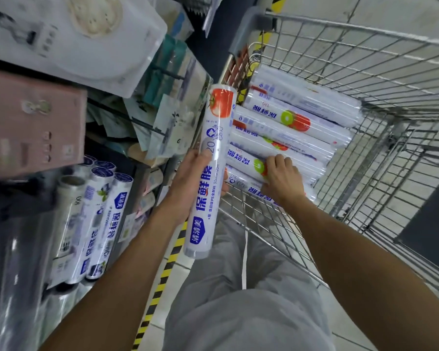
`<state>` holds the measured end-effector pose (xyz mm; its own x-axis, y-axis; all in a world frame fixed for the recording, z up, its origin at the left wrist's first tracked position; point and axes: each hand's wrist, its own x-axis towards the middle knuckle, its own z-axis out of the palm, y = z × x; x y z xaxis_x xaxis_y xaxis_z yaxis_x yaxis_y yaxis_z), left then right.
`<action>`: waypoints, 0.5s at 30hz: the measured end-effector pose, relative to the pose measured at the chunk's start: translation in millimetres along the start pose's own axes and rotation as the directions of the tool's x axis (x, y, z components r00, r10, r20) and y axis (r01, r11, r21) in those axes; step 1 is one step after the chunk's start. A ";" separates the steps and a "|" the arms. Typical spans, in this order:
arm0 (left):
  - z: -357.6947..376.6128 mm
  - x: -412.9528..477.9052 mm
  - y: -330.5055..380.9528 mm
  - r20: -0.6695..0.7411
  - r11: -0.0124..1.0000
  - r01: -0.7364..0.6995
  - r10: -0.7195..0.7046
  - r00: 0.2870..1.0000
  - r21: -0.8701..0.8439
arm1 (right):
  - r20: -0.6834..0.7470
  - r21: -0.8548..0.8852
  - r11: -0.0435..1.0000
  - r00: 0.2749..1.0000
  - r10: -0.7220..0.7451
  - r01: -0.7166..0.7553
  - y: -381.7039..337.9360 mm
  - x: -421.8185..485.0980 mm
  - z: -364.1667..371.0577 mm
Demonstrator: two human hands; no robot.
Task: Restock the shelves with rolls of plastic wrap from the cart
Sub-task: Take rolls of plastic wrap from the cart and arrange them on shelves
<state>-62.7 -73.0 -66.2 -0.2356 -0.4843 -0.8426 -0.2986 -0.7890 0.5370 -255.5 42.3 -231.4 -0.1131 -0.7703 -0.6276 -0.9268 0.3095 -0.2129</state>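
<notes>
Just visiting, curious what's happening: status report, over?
Left hand grips held roll, near upright. Right hand curls over cart roll, in the cart. Nothing seen between held roll and shelf rolls.

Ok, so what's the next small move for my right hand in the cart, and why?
Probably lift the white plastic wrap roll with the kiwi picture out of the silver wire cart. The right hand curls over it in the stack, while the left hand grips another white roll with blue lettering upright.
</notes>
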 end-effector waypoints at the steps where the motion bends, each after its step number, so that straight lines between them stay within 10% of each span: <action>1: -0.1 -0.8 -0.5 0.004 1.000 -0.002 0.002 1.000 -0.002 | 0.020 0.014 1.000 1.000 -0.024 0.024 2.1 -2.3 -1.8; 15: 5.8 -56.5 28.0 0.039 0.998 -0.041 0.043 0.998 -0.040 | 0.085 0.655 0.745 0.992 0.095 -0.128 0.0 -78.2 -132.3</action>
<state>-63.1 -65.5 -3.3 -0.2846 -0.5024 -0.8165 -0.2510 -0.7829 0.5693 -294.0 28.7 -83.2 -0.1694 -0.6870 -0.7067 -0.4413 0.6940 -0.5689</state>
